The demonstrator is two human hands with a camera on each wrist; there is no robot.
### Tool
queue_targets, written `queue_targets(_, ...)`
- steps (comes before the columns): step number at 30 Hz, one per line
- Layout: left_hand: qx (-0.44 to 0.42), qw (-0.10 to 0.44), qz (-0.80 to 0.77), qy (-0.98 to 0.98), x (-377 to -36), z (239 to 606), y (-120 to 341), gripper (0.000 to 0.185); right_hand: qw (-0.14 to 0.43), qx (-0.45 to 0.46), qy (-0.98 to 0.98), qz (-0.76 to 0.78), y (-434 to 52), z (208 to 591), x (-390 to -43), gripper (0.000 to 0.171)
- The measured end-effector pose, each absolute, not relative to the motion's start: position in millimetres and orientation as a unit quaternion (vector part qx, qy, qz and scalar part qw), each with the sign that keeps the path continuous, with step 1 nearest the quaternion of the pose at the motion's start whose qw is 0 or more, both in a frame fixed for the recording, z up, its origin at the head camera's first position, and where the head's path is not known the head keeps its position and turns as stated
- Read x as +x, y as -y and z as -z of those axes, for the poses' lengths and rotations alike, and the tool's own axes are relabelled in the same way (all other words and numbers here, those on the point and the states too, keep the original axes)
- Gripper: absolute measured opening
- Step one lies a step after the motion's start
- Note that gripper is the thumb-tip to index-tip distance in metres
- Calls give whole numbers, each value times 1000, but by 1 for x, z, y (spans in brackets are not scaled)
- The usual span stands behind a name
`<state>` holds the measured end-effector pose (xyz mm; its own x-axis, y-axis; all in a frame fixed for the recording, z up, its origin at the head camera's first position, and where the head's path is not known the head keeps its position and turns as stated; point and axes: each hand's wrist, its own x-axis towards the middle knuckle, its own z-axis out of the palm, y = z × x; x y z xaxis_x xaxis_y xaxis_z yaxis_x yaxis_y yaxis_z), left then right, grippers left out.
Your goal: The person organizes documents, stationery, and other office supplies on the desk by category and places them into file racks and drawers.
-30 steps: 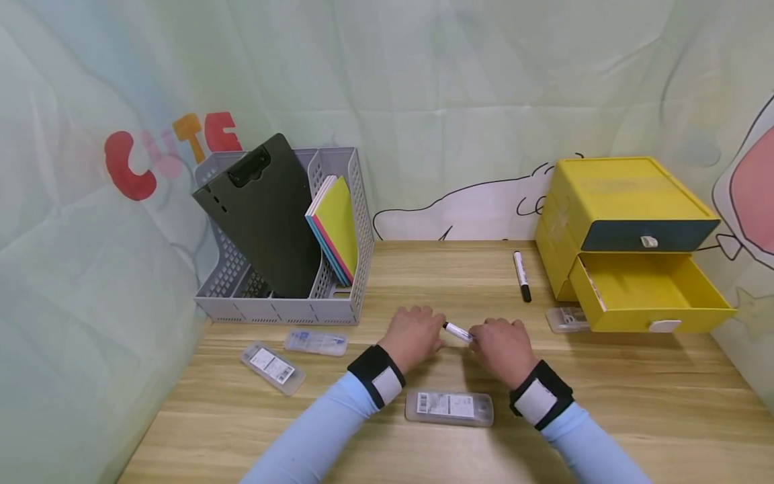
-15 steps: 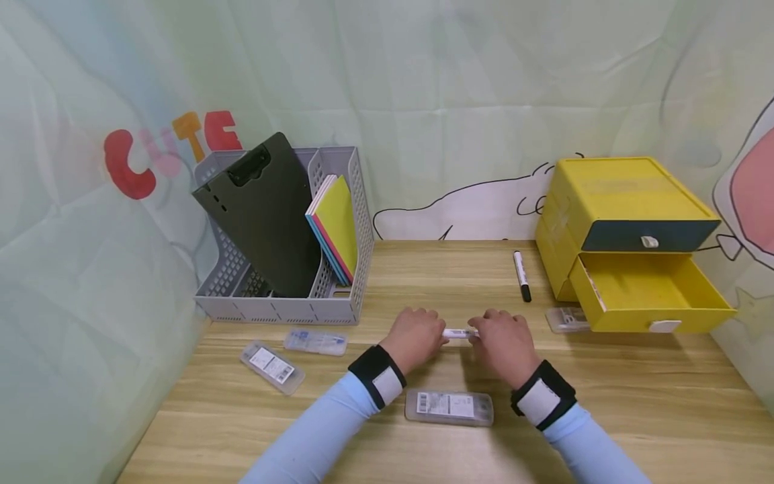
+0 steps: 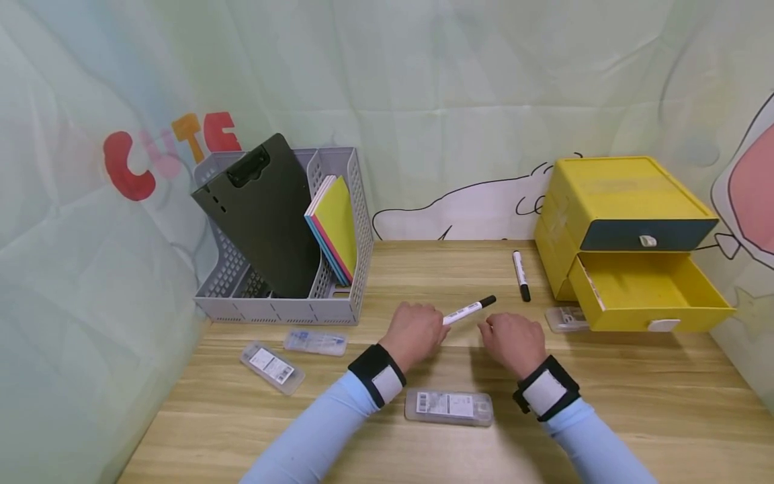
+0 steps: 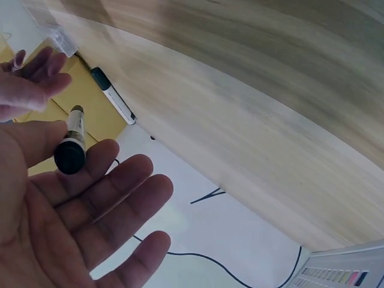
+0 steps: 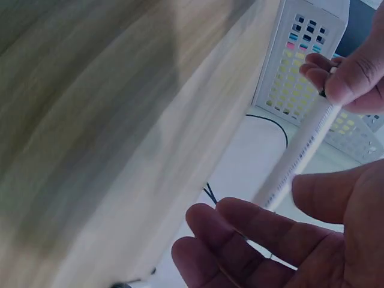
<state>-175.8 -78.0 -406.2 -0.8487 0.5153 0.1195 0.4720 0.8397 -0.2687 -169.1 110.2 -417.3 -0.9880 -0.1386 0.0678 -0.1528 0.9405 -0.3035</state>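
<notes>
Wood-grain desktop [image 3: 635, 403] runs under a pale printed backdrop, with a grey file rack [image 3: 284, 306] holding a dark clipboard [image 3: 266, 215] and coloured notebooks [image 3: 335, 225] at ten o'clock and two clear plastic cases [image 3: 271, 366] lying just in front of it. Near the centre, the left hand [image 3: 414, 333] pinches the white end of a marker [image 3: 468, 310] between thumb and fingers (its black cap points toward two o'clock, raised off the desk), a third clear case [image 3: 449, 407] lying at six o'clock below both wrists. Just right of the marker, the right hand [image 3: 510, 339] hovers with fingers relaxed and slightly spread, touching nothing, while a second marker [image 3: 521, 275] lies beside a yellow drawer unit [image 3: 629, 202] at two o'clock, its lower drawer [image 3: 650, 289] pulled out.
</notes>
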Motion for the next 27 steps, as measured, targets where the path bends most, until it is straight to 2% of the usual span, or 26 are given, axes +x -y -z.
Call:
queue_targets(5,-279,105,-110,948,-174,407,73,39,0,72,975,-211,-109,418,-171,41)
queue_targets(13,-313,68,-84,944,-172,405,65,39,-16,53,964,-260,-107,417,-174,41)
queue_targets(18,-331,65,-86,937,-168,405,60,41,-25,40,957,-286,-104,416,-174,44)
queue_targets(27,-342,63,-105,932,-164,406,56,45,-57,35,928,-367,-100,412,-176,28)
